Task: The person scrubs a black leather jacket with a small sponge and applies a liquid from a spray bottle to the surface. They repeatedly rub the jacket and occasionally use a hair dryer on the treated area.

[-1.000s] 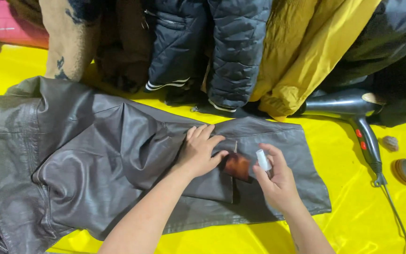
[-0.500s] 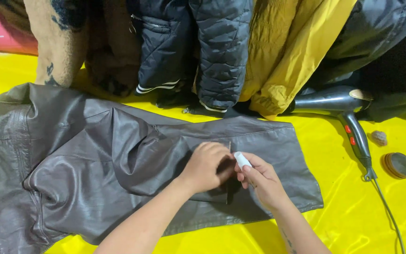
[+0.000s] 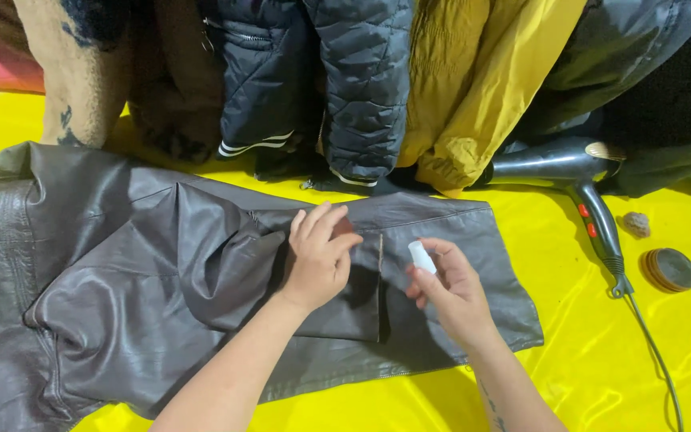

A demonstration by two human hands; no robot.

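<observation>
1. Yellow sheet point(image 3: 585, 352) covers the whole work surface.
2. Grey-brown leather jacket point(image 3: 121, 280) lies spread flat across the sheet, its sleeve end toward the right.
3. Row of jackets point(image 3: 361, 80) is piled along the far edge.
4. Black hair dryer point(image 3: 569, 176) lies to the right of the leather jacket, cord trailing down.
5. Left hand point(image 3: 317, 256) presses on the leather, fingers loosely curled.
6. Right hand point(image 3: 449, 292) hovers just beside it, fingers pinching a small white tube point(image 3: 421, 256).
7. Round tin point(image 3: 669, 270) sits near the dryer's handle.
</observation>
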